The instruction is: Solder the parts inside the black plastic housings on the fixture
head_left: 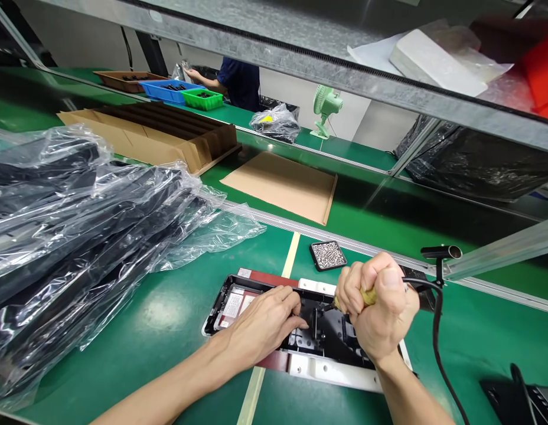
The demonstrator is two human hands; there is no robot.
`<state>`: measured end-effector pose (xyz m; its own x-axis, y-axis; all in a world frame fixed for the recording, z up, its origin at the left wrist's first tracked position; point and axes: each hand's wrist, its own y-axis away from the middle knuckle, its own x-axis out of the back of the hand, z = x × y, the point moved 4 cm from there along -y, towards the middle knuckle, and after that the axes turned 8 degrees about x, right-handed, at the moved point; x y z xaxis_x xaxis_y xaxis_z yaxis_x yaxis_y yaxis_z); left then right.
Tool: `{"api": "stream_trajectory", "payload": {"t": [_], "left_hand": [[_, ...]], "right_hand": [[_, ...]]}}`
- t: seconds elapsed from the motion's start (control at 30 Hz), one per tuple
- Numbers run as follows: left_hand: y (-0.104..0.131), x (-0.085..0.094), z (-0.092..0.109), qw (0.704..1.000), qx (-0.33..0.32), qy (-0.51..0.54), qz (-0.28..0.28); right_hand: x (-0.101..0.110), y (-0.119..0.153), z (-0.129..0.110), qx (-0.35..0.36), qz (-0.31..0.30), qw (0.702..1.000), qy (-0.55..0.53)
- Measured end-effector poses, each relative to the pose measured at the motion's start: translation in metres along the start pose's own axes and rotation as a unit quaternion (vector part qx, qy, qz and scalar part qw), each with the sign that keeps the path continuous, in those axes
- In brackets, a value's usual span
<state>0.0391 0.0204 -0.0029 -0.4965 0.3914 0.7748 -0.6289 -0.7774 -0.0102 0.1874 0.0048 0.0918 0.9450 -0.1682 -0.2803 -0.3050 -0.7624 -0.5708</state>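
A long black plastic housing (333,336) lies open side up in a white and dark red fixture (320,369) on the green bench. My right hand (380,307) is wrapped in a fist around the yellow handle of a corded tool that looks like a soldering iron (368,296). Its dark tip points down and left into the housing, near a raised black rib. Over the housing's left half rests my left hand (271,319), fingers curled and thumb close to them; anything between the fingertips is hidden. Behind the housing sits a small black tray (328,255) of tiny silver metal pieces.
Bagged black parts (101,236) cover the bench's left. A metal tube holder (441,252) stands at right, by the tool's cord (437,330). Further back are a cardboard sheet (283,184), a divided carton (154,136), bins, a fan (326,109) and a person (239,82). A metal shelf hangs overhead.
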Motion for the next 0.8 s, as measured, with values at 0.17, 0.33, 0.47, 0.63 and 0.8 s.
{"api": "stream_trajectory", "payload": {"t": [0.17,0.33,0.47,0.63,0.8], "left_hand": [[-0.0001,0.0012,0.0009,1.0,0.007,-0.002,-0.006],[0.0007,0.0037,0.0029,1.0,0.014,0.001,-0.017],[0.0006,0.0036,0.0026,1.0,0.018,0.002,-0.021],[-0.0006,0.0027,0.0019,0.999,0.025,0.0,-0.025],[-0.0005,0.0031,0.0025,0.999,0.024,0.002,-0.027]], "right_hand": [[0.001,-0.0008,0.0009,-0.004,-0.006,1.0,-0.001],[0.0025,-0.0002,0.0005,-0.004,-0.003,1.0,-0.001],[0.0024,-0.0012,0.0008,-0.003,-0.001,1.0,0.002],[0.0015,-0.0021,0.0001,0.0,-0.005,1.0,0.002],[0.0021,-0.0012,-0.0002,-0.002,-0.005,1.0,0.003]]}}
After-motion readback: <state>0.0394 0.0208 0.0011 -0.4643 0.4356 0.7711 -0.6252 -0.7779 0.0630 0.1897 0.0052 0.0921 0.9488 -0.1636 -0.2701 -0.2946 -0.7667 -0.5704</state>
